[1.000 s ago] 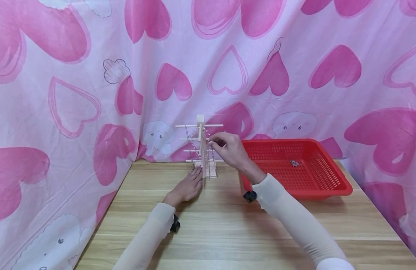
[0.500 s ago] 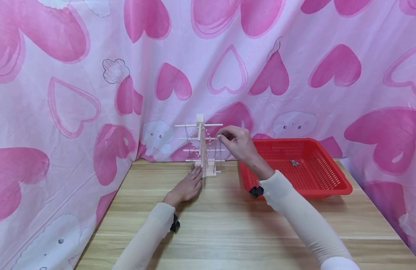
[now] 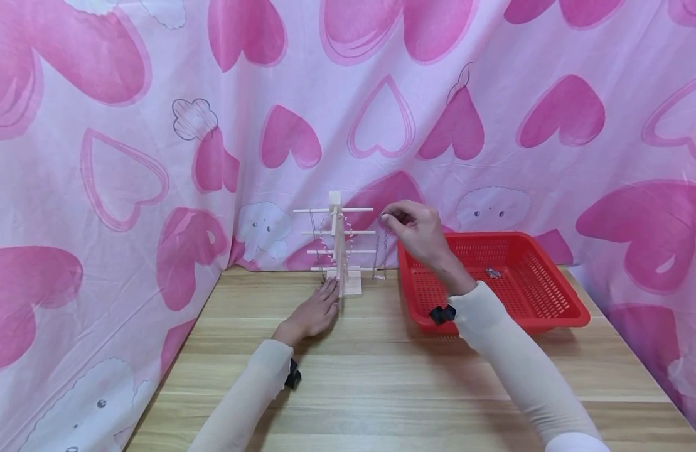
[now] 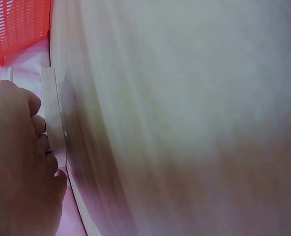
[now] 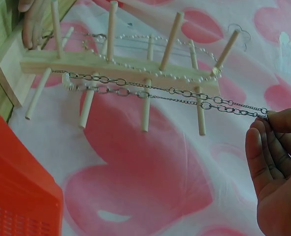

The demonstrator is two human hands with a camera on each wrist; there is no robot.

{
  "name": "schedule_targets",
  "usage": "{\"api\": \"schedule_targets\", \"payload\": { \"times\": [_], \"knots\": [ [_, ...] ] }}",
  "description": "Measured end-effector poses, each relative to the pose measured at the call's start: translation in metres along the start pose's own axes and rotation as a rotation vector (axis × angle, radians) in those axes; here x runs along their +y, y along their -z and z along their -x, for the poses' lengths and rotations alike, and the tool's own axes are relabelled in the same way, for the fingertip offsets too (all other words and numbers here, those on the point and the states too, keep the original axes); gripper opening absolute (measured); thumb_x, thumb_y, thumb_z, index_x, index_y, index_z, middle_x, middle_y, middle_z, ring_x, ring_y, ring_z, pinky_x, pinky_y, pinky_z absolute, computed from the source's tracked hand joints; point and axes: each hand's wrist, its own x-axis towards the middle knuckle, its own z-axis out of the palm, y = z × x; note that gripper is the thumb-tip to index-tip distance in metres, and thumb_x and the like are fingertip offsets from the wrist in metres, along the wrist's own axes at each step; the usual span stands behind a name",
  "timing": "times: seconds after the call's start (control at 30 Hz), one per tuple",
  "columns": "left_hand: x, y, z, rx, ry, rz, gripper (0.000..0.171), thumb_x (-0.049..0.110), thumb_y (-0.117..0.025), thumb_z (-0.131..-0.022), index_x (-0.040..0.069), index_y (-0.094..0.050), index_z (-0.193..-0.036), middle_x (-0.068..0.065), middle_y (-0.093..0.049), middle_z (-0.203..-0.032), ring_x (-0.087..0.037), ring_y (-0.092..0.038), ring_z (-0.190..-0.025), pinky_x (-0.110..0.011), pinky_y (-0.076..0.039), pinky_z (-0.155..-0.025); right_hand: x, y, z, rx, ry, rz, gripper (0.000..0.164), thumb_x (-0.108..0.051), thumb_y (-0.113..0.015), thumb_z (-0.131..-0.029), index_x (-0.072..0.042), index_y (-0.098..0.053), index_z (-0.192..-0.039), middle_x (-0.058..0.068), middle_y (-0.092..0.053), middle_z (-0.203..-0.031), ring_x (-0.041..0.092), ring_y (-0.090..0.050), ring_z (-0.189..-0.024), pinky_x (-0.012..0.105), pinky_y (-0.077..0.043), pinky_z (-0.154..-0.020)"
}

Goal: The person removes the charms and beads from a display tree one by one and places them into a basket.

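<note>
My right hand pinches a silver chain necklace between thumb and fingertips, right of a wooden peg stand. In the right wrist view the doubled chain hangs from the fingertips across the stand's pegs, with a few pearly beads at its lower end. In the head view it hangs just beyond the right peg tips. A pearl necklace loops on the stand's front. Thin chains hang on the left side. My left hand rests with extended fingers on the stand's base.
Right of the stand, a red plastic basket sits on the wood-grain table, with a small silvery heap inside. Behind and to the left hangs a pink heart-patterned cloth.
My right hand has moved right and slightly up, carrying the chain necklace away from the stand's right-hand pegs. The left hand stays at the base.
</note>
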Motion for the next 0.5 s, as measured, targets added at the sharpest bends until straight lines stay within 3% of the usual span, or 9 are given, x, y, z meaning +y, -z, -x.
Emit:
{"api": "schedule_targets", "payload": {
  "times": [0.23, 0.5],
  "knots": [
    [-0.005, -0.005, -0.003, 0.02, -0.021, -0.02, 0.062, 0.031, -0.026, -0.115, -0.002, -0.019, -0.168, -0.018, -0.012, -0.179, -0.034, -0.01, -0.167, -0.049, -0.018, -0.137, 0.002, 0.017, -0.003, 0.045, 0.005, 0.022, 0.01, -0.004, -0.074, -0.098, -0.002, -0.081, -0.105, 0.013, -0.078, -0.093, 0.015, -0.065, -0.078, 0.011, -0.054, -0.071],
    [-0.004, -0.004, -0.003, -0.007, 0.006, -0.014, 0.063, 0.031, -0.024, -0.115, 0.001, -0.015, -0.169, -0.015, -0.008, -0.18, -0.033, -0.007, -0.168, -0.048, -0.015, -0.137, 0.004, 0.04, -0.006, 0.083, -0.024, 0.056, 0.01, -0.005, -0.075, -0.098, -0.002, -0.082, -0.104, 0.014, -0.078, -0.091, 0.008, -0.063, -0.074, 0.011, -0.053, -0.068]
  ]
}}
